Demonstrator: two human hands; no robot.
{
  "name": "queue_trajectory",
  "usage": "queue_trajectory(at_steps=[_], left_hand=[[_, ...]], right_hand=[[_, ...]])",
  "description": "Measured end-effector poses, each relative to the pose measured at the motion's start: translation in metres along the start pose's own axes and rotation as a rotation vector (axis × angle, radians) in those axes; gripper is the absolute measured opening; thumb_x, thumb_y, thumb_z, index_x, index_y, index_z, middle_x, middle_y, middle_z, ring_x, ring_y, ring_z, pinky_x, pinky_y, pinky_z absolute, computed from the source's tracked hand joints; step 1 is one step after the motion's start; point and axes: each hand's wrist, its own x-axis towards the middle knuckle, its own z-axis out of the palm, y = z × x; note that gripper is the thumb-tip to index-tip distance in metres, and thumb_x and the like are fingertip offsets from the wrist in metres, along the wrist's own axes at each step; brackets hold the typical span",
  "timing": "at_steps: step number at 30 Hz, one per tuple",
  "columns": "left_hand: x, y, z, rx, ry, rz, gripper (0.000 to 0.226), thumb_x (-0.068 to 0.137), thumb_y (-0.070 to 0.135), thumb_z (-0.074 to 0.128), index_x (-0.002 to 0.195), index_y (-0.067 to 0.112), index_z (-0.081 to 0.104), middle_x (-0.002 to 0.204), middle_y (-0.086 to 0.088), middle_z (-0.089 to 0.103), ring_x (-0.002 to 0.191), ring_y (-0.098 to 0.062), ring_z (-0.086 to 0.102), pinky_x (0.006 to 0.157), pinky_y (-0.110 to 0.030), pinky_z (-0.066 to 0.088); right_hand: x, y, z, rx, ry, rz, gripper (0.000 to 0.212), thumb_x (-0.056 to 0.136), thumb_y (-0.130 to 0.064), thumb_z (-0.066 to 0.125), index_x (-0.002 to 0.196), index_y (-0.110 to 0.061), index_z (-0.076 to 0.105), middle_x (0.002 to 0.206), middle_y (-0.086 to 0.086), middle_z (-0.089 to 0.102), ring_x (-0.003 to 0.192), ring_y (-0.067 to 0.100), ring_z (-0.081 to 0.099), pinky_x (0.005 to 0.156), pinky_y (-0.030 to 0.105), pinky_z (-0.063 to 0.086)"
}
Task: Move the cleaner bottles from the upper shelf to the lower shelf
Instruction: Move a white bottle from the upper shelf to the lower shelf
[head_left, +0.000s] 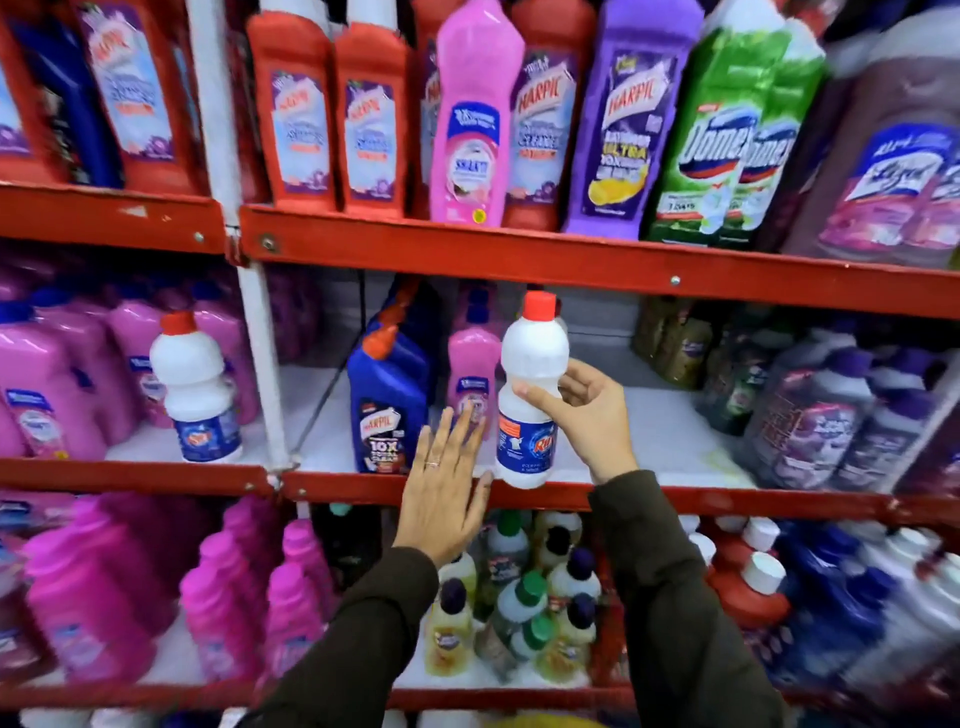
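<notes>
A person in dark sleeves faces red metal store shelving packed with cleaner bottles. The right hand (587, 415) holds a white bottle with a red cap (532, 395) upright in front of the middle shelf (675, 441). Its thumb and fingers (535, 397) pinch the bottle's waist, just above the blue label, and the bottle's base hangs level with the red front rail of that shelf, not clearly resting on it.

The left hand (447, 493) is flat and empty, palm toward the shelf, with fingers (460, 431) straight and lightly spread and a ring on one of them. Its thumb tip lies just beside the base of the held bottle. Just beyond the left fingertips stand a small pink bottle (472, 364) and, to their left, a blue Harpic bottle (387, 395) with an orange cap.

Farther left of the fingers, past a white upright post (260, 338), a second white bottle with a red cap (195, 387) stands on the same level among pink bottles. Above the fingers, the upper shelf (519, 254) carries tall red, pink, purple and green bottles.
</notes>
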Motion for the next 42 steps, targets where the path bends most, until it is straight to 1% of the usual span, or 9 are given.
queue_trajectory(at_steps=[5, 7, 9, 13, 17, 22, 32, 37, 42], left_hand=[[0.019, 0.010, 0.022, -0.047, -0.110, -0.125, 0.064, 0.103, 0.037, 0.036, 0.160, 0.009, 0.032, 0.171, -0.010, 0.028, 0.160, -0.026, 0.021, 0.133, -0.043, 0.005], [0.024, 0.010, 0.025, -0.028, -0.115, -0.157, 0.067, 0.101, 0.041, 0.029, 0.158, 0.007, 0.037, 0.169, -0.011, 0.032, 0.159, -0.027, 0.025, 0.133, -0.043, 0.006], [0.024, 0.010, 0.028, 0.001, -0.112, -0.166, 0.070, 0.100, 0.043, 0.025, 0.158, 0.006, 0.037, 0.169, -0.012, 0.033, 0.159, -0.028, 0.025, 0.133, -0.045, 0.008], [0.023, 0.009, 0.033, 0.030, -0.089, -0.181, 0.069, 0.099, 0.042, 0.027, 0.158, 0.008, 0.038, 0.167, -0.011, 0.036, 0.159, -0.028, 0.026, 0.133, -0.045, 0.007], [0.023, 0.006, 0.037, 0.063, -0.073, -0.172, 0.067, 0.100, 0.042, 0.032, 0.159, 0.010, 0.037, 0.167, -0.009, 0.036, 0.160, -0.026, 0.022, 0.131, -0.040, -0.001], [0.023, 0.005, 0.039, 0.066, -0.057, -0.178, 0.065, 0.099, 0.041, 0.036, 0.158, 0.012, 0.040, 0.166, -0.008, 0.038, 0.160, -0.025, 0.019, 0.131, -0.041, 0.002], [0.022, 0.003, 0.045, 0.087, -0.045, -0.176, 0.066, 0.100, 0.041, 0.035, 0.160, 0.014, 0.035, 0.170, -0.008, 0.031, 0.161, -0.025, 0.008, 0.132, -0.043, 0.001], [0.022, 0.003, 0.045, 0.094, -0.058, -0.175, 0.066, 0.101, 0.042, 0.032, 0.161, 0.014, 0.032, 0.171, -0.008, 0.026, 0.161, -0.025, 0.005, 0.132, -0.043, -0.001], [0.022, 0.005, 0.037, 0.057, -0.109, -0.189, 0.067, 0.103, 0.045, 0.031, 0.163, 0.015, 0.026, 0.174, -0.008, 0.018, 0.162, -0.025, 0.000, 0.132, -0.044, -0.003]], right_hand=[[0.020, 0.033, -0.035, -0.058, 0.100, 0.030, 0.047, 0.075, -0.008, 0.087, 0.118, -0.002, 0.069, 0.112, 0.011, 0.077, 0.101, 0.020, 0.075, 0.082, 0.027, 0.060], [0.029, 0.043, -0.040, -0.046, 0.140, 0.036, 0.048, 0.075, -0.005, 0.086, 0.119, 0.001, 0.066, 0.116, 0.015, 0.075, 0.102, 0.021, 0.074, 0.083, 0.026, 0.059], [0.038, 0.051, -0.042, -0.033, 0.174, 0.032, 0.047, 0.075, -0.004, 0.086, 0.117, 0.000, 0.066, 0.115, 0.013, 0.075, 0.098, 0.015, 0.074, 0.080, 0.020, 0.058], [0.054, 0.063, -0.038, -0.001, 0.215, 0.038, 0.043, 0.075, -0.003, 0.086, 0.109, -0.015, 0.063, 0.102, -0.009, 0.072, 0.085, -0.010, 0.071, 0.073, 0.011, 0.056], [0.067, 0.080, -0.030, 0.013, 0.236, 0.058, 0.047, 0.075, -0.007, 0.087, 0.114, -0.014, 0.063, 0.111, 0.001, 0.070, 0.093, -0.004, 0.067, 0.070, 0.011, 0.056], [0.076, 0.096, -0.021, 0.052, 0.270, 0.118, 0.047, 0.073, -0.015, 0.090, 0.110, -0.024, 0.062, 0.114, 0.001, 0.069, 0.103, 0.020, 0.069, 0.074, 0.021, 0.057], [0.082, 0.108, -0.020, -0.025, 0.295, 0.134, 0.056, 0.073, -0.021, 0.090, 0.120, -0.020, 0.060, 0.115, -0.002, 0.065, 0.104, 0.018, 0.065, 0.064, 0.008, 0.051], [0.080, 0.107, -0.017, -0.145, 0.300, 0.139, 0.059, 0.078, -0.027, 0.086, 0.129, -0.018, 0.056, 0.125, 0.002, 0.065, 0.107, 0.019, 0.061, 0.074, 0.014, 0.050], [0.067, 0.106, -0.018, -0.297, 0.247, 0.085, 0.078, 0.083, -0.030, 0.081, 0.148, -0.018, 0.039, 0.144, 0.007, 0.054, 0.132, 0.029, 0.053, 0.100, 0.036, 0.050]])
